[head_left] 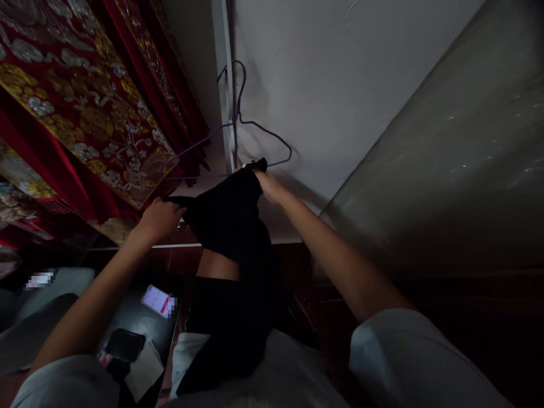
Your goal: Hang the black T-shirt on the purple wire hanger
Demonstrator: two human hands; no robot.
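Note:
A black garment point(232, 209) is stretched between my two hands, its lower part hanging down toward my lap. My left hand point(164, 218) grips one corner of it, fingers closed on the cloth. On the other side my right hand point(268, 185) pinches the upper edge, where a small white spot shows. What kind of garment it is, I cannot make out in the dark folds. Just beyond the cloth a thin purple wire hanger point(266, 129) hangs by its hook from a pale vertical bar point(229, 96). The garment overlaps the hanger's bottom wire in view; whether they touch is unclear.
Red cloth with gold and silver embroidery point(93, 113) hangs at the left. Below it, a dark surface point(140, 311) holds a lit phone point(157, 300), a black object point(124, 344) and a pale paper point(144, 371). A grey wall point(331, 85) and greenish panel point(446, 158) stand ahead and right.

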